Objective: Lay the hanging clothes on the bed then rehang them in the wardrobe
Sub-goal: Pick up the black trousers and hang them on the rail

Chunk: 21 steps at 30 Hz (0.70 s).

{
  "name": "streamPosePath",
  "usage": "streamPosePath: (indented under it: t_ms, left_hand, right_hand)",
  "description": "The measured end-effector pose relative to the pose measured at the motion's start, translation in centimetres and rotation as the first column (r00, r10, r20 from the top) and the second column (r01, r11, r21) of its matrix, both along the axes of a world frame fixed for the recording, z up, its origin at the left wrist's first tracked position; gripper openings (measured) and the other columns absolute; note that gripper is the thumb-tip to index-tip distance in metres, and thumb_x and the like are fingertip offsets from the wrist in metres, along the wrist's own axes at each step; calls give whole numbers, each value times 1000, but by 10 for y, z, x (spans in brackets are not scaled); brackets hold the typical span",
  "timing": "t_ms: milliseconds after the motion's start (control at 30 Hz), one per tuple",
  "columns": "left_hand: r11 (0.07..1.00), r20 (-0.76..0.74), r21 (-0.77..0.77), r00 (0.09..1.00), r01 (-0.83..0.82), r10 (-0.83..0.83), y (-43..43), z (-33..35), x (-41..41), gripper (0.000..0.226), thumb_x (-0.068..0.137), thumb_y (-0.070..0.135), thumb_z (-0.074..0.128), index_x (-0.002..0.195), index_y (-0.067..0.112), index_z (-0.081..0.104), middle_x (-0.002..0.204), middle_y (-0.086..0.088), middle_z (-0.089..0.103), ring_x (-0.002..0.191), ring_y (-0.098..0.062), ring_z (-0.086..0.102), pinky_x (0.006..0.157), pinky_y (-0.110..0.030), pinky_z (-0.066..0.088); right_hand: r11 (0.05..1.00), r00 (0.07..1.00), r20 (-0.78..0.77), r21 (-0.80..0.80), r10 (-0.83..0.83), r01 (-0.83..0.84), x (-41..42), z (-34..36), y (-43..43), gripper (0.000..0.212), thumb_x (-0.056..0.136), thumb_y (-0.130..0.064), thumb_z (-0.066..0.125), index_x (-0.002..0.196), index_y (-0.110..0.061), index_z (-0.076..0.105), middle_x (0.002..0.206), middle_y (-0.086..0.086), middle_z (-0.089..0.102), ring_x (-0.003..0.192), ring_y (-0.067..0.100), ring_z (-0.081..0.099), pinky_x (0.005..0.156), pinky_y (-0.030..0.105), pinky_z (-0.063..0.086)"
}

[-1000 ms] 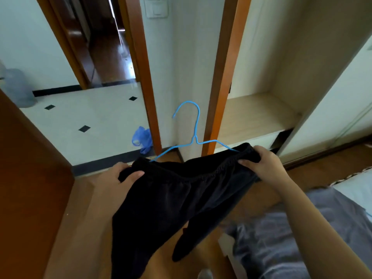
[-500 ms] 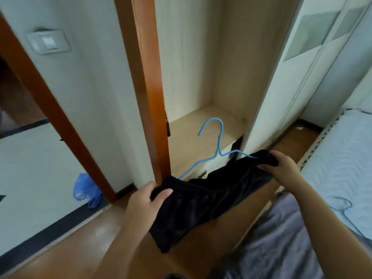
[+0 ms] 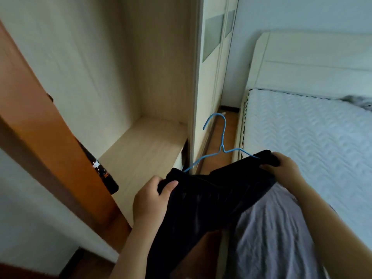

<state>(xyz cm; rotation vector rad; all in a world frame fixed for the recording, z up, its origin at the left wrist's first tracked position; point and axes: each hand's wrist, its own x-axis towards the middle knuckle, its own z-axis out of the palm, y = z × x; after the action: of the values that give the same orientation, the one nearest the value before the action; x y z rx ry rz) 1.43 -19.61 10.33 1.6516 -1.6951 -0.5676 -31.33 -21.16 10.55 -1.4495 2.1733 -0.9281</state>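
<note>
A black pair of shorts [image 3: 203,200] hangs on a blue wire hanger [image 3: 222,143], its hook pointing up. My left hand [image 3: 150,200] grips the left end of the waistband. My right hand [image 3: 281,168] grips the right end, just over the bed's edge. The open wardrobe compartment [image 3: 145,146] of pale wood lies straight ahead, left of the garment. The bed [image 3: 314,133] with a white quilted mattress fills the right side.
A grey cloth [image 3: 273,228] lies on the near part of the bed under my right arm. An orange-brown door frame [image 3: 42,141] runs diagonally at left. Closed wardrobe doors [image 3: 213,57] stand beyond the open compartment. A narrow strip of wooden floor [image 3: 217,150] separates wardrobe and bed.
My view has swung right, from the doorway to the wardrobe and bed. Both hands keep hold of the shorts on the hanger, now closer to the bed's edge.
</note>
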Motion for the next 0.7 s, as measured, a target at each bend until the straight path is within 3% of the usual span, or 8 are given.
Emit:
streamPosePath:
  t_ms: [167, 233, 333, 433, 567, 700]
  left_hand:
    - [999, -37, -49, 999, -22, 20, -27, -5, 1, 30, 82, 46, 54, 76, 16, 54, 62, 5, 55, 58, -12, 53, 49, -28, 37]
    - [996, -38, -50, 997, -73, 71, -41, -7, 4, 29, 83, 46, 53, 76, 17, 53, 61, 5, 54, 56, -12, 51, 47, -26, 31]
    - [980, -58, -56, 981, -189, 186, -68, -8, 8, 25, 84, 45, 53, 80, 20, 52, 65, 7, 56, 59, -9, 51, 48, -25, 33]
    - [953, -122, -44, 948, -301, 294, -95, -7, 7, 23, 85, 41, 54, 80, 18, 54, 65, 9, 54, 59, -8, 49, 48, -24, 33]
    - [894, -183, -83, 888, -441, 422, -140, 1, 1, 26, 85, 38, 55, 81, 13, 57, 67, 4, 56, 65, -21, 53, 53, -28, 34]
    - [809, -206, -175, 825, -561, 527, -201, 15, 5, 30, 86, 35, 55, 84, 5, 58, 77, -12, 63, 77, -34, 56, 68, -41, 44]
  right_hand:
    - [1000, 1000, 1, -14, -28, 28, 4, 2, -28, 18, 76, -12, 70, 76, -4, 54, 62, 3, 48, 72, 26, 48, 62, 33, 31]
    - [999, 999, 24, -32, -21, 22, 12, 3, -48, 22, 75, -10, 70, 67, -11, 49, 60, 0, 47, 71, 26, 47, 63, 32, 32]
    - [997, 998, 49, -70, 29, -25, 27, 11, -89, 33, 74, -10, 70, 60, -26, 46, 60, -5, 49, 72, 24, 49, 67, 32, 35]
    - [990, 994, 45, -106, 101, -96, 33, 20, -137, 11, 74, -13, 71, 75, -16, 60, 71, 4, 60, 78, 28, 57, 71, 38, 43]
    - [968, 980, -40, -150, 196, -199, 39, 43, -206, 19, 75, -21, 70, 90, -13, 62, 82, 4, 62, 88, 28, 60, 72, 36, 42]
    - [934, 953, -125, -199, 275, -295, 44, 71, -263, 24, 77, -28, 69, 93, -12, 61, 86, 6, 65, 89, 28, 60, 73, 36, 43]
